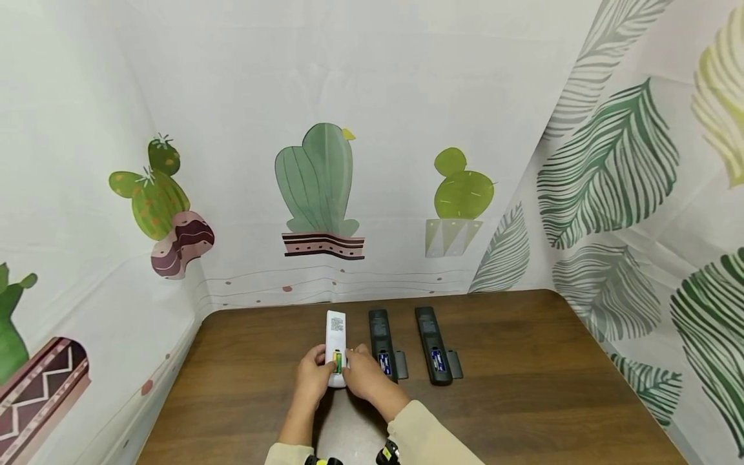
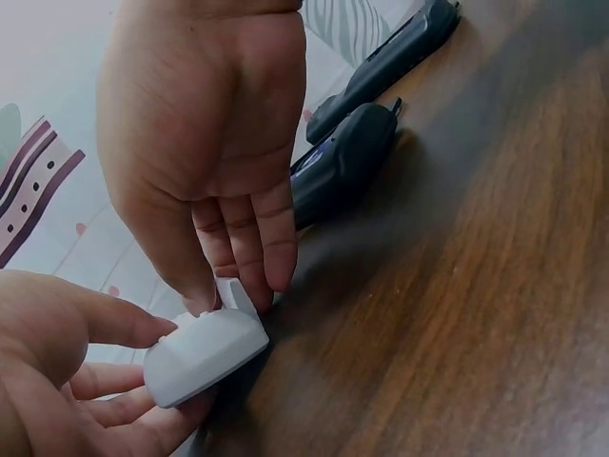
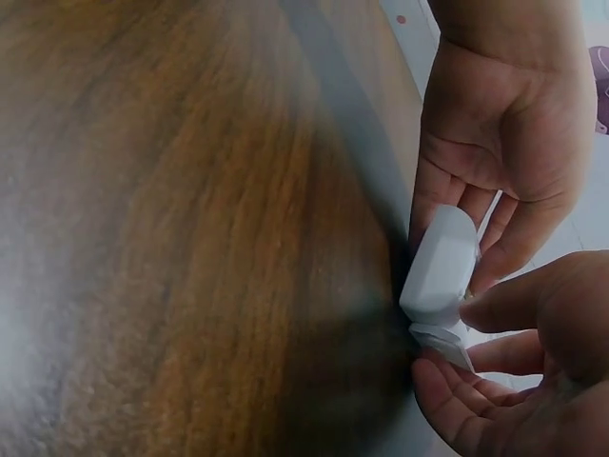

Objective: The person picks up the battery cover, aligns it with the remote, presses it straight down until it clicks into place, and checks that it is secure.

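A white remote control point(image 1: 336, 332) lies back side up on the table, its battery compartment uncovered and green batteries point(image 1: 338, 361) showing inside. My left hand point(image 1: 312, 376) grips its left side, with the thumb near the compartment and fingers along the edge. From the other side my right hand point(image 1: 365, 373) holds the remote, thumb at the compartment's edge. A small white cover point(image 3: 442, 345) sticks out beside the remote against the right fingers in the right wrist view. In the left wrist view the remote's rounded end point(image 2: 209, 357) faces the camera; the batteries are hidden there.
To the right lie two black remotes, a nearer one point(image 1: 380, 326) and a farther one point(image 1: 429, 329), both with blue batteries exposed. Grey covers, one by the nearer remote point(image 1: 401, 365) and another cover point(image 1: 454, 365), sit beside them. A patterned cloth point(image 1: 395, 129) hangs behind the brown table point(image 1: 535, 387).
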